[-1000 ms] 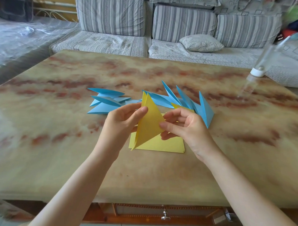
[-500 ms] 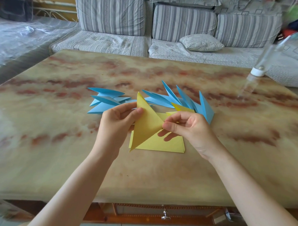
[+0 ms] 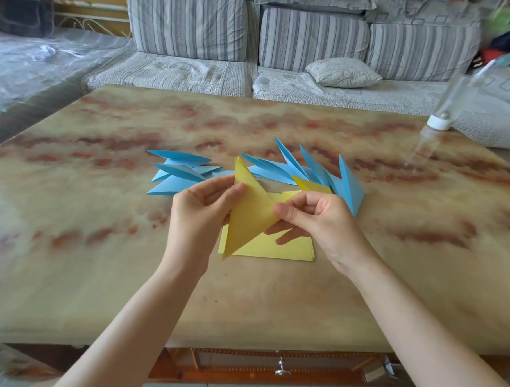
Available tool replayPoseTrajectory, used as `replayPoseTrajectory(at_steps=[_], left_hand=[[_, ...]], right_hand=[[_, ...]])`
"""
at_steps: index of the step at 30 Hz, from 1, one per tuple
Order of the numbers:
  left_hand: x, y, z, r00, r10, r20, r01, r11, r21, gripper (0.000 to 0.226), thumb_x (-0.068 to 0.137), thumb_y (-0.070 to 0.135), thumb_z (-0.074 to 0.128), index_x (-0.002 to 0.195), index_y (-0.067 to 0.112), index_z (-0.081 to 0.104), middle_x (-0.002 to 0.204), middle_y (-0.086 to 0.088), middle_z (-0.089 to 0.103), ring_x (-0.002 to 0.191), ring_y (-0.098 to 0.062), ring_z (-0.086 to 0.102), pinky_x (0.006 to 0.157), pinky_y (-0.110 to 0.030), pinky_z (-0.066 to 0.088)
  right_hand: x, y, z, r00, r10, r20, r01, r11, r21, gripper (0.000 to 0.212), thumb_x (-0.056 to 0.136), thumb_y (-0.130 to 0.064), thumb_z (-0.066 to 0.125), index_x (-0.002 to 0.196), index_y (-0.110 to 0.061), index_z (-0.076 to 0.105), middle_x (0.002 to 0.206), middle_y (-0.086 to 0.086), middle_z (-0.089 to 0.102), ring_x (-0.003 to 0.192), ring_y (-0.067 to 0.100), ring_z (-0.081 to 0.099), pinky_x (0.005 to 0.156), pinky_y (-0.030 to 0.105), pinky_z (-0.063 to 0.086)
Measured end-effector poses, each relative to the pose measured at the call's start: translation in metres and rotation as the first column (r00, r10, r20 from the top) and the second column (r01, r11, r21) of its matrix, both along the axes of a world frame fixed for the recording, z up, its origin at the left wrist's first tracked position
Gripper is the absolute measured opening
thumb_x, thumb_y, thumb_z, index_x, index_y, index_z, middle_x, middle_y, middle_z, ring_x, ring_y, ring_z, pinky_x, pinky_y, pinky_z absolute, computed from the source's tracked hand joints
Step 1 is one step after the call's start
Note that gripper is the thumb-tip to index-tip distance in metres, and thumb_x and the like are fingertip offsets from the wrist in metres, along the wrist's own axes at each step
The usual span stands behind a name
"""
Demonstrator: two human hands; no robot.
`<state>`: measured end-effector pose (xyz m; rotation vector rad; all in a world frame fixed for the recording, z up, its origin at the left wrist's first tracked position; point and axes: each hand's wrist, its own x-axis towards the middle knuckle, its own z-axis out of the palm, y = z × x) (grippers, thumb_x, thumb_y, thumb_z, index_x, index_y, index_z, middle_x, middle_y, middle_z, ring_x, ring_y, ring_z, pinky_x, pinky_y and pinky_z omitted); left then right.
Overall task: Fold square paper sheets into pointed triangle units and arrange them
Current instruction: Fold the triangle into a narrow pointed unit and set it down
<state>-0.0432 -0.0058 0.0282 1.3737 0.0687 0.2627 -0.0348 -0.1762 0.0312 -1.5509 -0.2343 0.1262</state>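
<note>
**A:** Where is the piece being folded?

**B:** The yellow triangle point(image 3: 250, 210) is held up just over the stack of yellow sheets point(image 3: 274, 248). It covers the stack's left part, and its long point aims down at the stack's near left corner.

**A:** And the hands?

**B:** The left hand point(image 3: 200, 217), left of the stack, pinches the triangle's left edge between thumb and fingers. The right hand point(image 3: 325, 225), above the stack's right half, pinches the triangle's right corner with the thumb on the front face. Two of its lower fingers reach out over the stack.

**A:** What lies around it?

**B:** Beyond the stack to the left, flat blue units point(image 3: 178, 172) overlap in a loose cluster. Beyond it to the right, upright blue units point(image 3: 322, 173) stand fanned with their points up. A yellow unit point(image 3: 309, 184) sits in front of them, just past the stack's far right corner.

**A:** What blocks the view?

**B:** The triangle and both hands hide much of the stack and the gap between the two blue groups. I cannot tell whether the right hand touches the nearest blue unit.

**A:** Farther out?

**B:** The stack lies on a marbled table point(image 3: 99, 245). Far right beyond the stack, at the table's edge, is a blurred clear bottle point(image 3: 439, 119) with a white cap. Well behind the stack is a striped sofa point(image 3: 197, 24) with a pillow point(image 3: 342, 72). Below and nearer than the stack there is a drawer knob point(image 3: 281, 368).
</note>
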Motion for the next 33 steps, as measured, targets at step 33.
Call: replayPoseTrajectory(at_steps=[33], left_hand=[[-0.0060, -0.0014, 0.0071, 0.995, -0.060, 0.079, 0.074, 0.978, -0.196, 0.020, 0.089, 0.008, 0.061, 0.109, 0.008, 0.066, 0.094, -0.001, 0.075, 0.091, -0.014, 0.071, 0.069, -0.019, 0.054]], right_hand=[[-0.0021, 0.0040, 0.0005, 0.998, -0.061, 0.032, 0.064, 0.994, -0.087, 0.004, 0.082, -0.001, 0.070, 0.085, -0.004, 0.069, 0.074, 0.009, 0.069, 0.059, 0.019, 0.066, 0.061, 0.022, 0.053]])
